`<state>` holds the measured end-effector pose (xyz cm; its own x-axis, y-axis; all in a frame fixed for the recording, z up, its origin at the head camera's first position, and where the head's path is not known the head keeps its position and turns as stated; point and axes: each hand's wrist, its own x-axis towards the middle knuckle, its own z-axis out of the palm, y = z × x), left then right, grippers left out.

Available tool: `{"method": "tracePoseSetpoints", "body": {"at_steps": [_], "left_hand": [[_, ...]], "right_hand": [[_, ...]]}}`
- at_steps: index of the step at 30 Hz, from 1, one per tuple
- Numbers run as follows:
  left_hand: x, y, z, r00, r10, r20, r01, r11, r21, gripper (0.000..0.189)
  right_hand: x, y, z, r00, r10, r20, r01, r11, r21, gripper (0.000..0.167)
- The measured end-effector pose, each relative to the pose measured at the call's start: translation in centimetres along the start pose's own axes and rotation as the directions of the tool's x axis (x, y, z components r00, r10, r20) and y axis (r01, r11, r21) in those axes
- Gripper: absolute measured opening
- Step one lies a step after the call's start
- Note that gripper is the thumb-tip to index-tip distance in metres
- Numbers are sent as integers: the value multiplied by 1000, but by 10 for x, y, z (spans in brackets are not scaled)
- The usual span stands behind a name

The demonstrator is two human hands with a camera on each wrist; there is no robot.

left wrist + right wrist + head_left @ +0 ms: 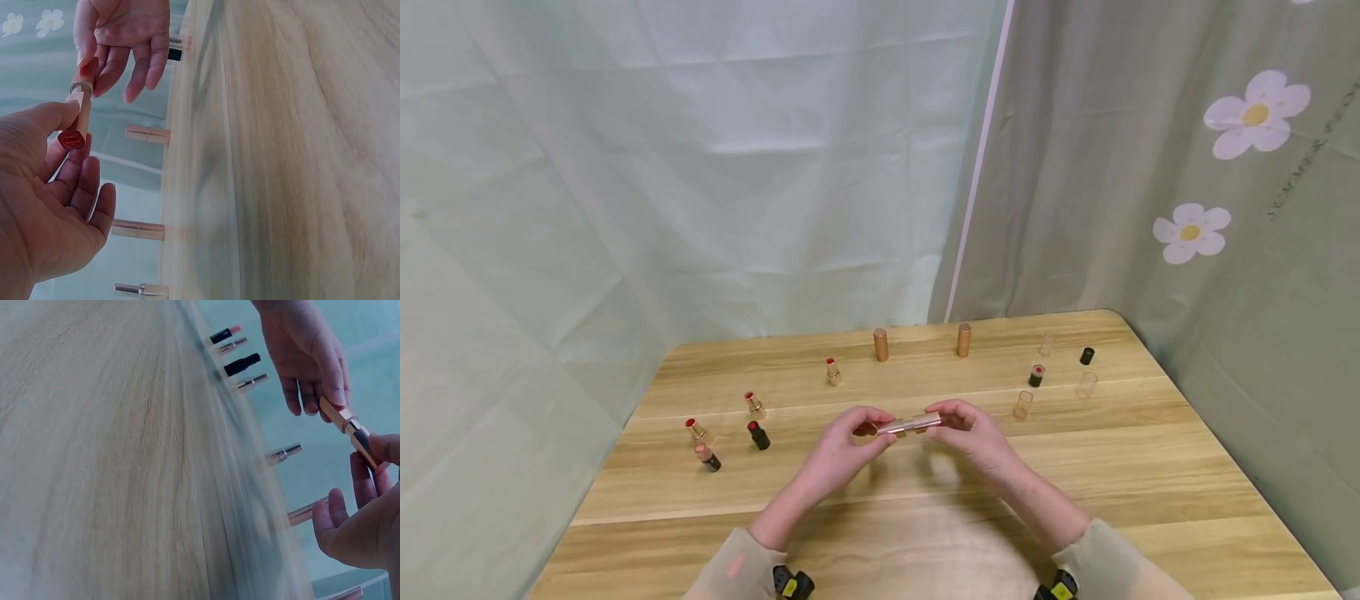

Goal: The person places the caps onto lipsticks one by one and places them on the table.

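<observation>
A rose-gold lipstick tube (910,423) is held level above the table between both hands. My left hand (842,446) pinches its left end with thumb and fingertips; a red label marks that end in the left wrist view. The other end is pinched by my right hand (981,437). Between the two ends a narrow shiny band (81,88) shows, so the halves stand slightly apart there. Part of the right end is hidden by the fingers. Nearest beyond the hands, two rose-gold tubes (881,344) stand upright on the table.
To the left stand uncapped lipsticks, gold ones (755,406) and black ones (759,435), tips exposed. On the right are clear caps (1023,405), a small black cap (1087,356) and a short black lipstick (1037,376) with a clear top. A curtain (775,208) hangs behind the wooden table (887,533).
</observation>
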<state>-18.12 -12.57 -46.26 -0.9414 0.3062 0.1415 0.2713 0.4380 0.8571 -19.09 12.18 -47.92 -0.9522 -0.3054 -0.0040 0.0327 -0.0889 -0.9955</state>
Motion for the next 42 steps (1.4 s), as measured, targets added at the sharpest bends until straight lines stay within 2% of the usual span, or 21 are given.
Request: {"method": "tracePoseSetpoints", "body": {"at_steps": [8,19,28,32,38,40,42], "left_hand": [[0,1,3,1000,-10,1,10,1000,-1,22],[-2,3,6,1000,-30,6,30,999,-11,23],[-4,0,10,1000,-2,14,2,1000,-24,19],[-6,0,13,1000,-22,-7,22,999,-26,19],[-9,1,18,998,-41,-40,39,998,-55,30],[-11,0,18,997,-48,-53,48,999,-10,37],[-14,-2,16,998,-32,-51,36,996,83,43]], "right_hand": [[0,0,3,1000,9,2,-9,1000,5,49],[0,1,5,1000,4,5,-4,1000,9,45],[1,-3,11,999,-26,-40,26,1000,-3,42],[3,-2,18,998,-35,-47,32,998,-62,39],[7,6,25,997,-65,38,71,977,-202,27],[11,6,22,993,-111,31,115,953,-282,23],[17,5,17,987,-162,19,156,904,-399,16]]}}
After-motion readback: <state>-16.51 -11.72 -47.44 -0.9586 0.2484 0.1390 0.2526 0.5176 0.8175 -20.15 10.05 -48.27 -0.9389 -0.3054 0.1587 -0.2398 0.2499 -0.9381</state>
